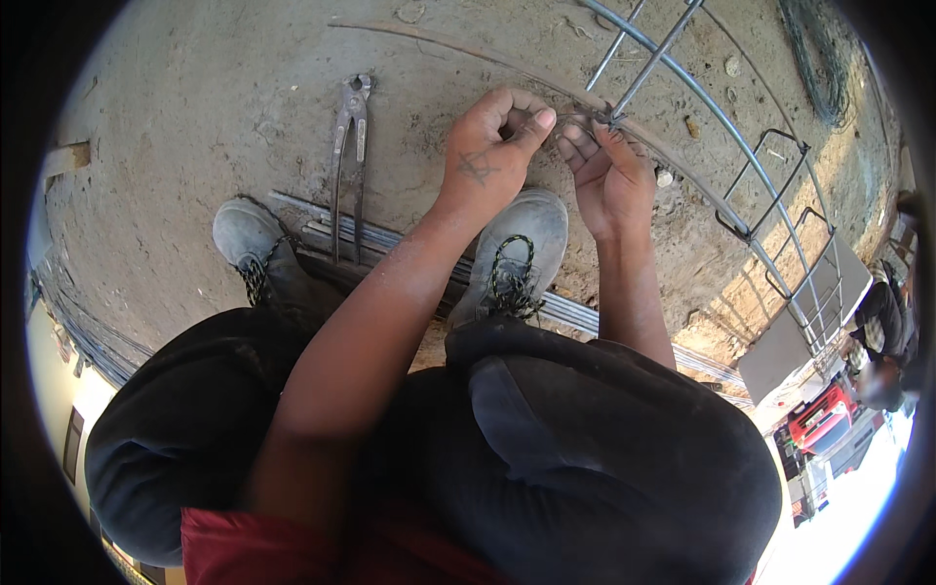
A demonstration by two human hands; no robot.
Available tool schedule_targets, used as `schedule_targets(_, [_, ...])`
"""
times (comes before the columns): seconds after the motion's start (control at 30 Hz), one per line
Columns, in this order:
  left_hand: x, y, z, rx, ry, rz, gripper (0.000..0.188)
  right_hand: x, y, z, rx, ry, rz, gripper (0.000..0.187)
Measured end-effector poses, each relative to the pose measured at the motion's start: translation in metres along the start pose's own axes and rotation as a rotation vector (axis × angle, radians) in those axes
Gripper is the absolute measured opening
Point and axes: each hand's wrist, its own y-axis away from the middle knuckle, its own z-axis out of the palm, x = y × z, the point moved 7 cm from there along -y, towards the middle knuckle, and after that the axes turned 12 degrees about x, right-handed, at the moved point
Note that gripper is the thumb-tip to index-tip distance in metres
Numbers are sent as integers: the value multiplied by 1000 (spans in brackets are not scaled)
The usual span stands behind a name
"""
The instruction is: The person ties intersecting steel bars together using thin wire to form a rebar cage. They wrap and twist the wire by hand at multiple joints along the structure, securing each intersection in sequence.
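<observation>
My left hand [490,154] is closed in a pinch on a thin tie wire [575,118], which runs toward a joint of the rebar cage. My right hand [616,183] is at that joint, thumb and curled fingers closing around the wire's other part; the exact grip is partly hidden. Just above the fingertips, a steel stirrup [655,63] meets a long brownish bar [429,37]. Another long bar [717,102] of the cage curves past on the right. Long-handled end-cutting nippers [352,127] lie on the ground to the left of my left hand.
Loose steel bars [575,314] lie under and beside my grey shoes [517,253]. More stirrups [780,195] stand along the cage at right, near a grey board [804,317]. A coil of wire [817,63] lies at the far right. Beyond are a person [882,312] and a red vehicle [822,419].
</observation>
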Motion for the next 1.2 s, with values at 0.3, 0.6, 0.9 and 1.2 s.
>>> schedule_targets(0.3, [24,8,5,17,72,78,17,-4,12,7,69,56,-86,7])
schedule_targets(0.6, [23,-2,5,20,10,91,15,-9,31,10,114,21,-235,12])
schedule_targets(0.9, [13,-2,10,-20,164,-61,15,-12,30,5,139,143,-287,15])
schedule_targets(1.2, [1,3,17,-127,580,-449,23,1,18,9,21,117,20,29])
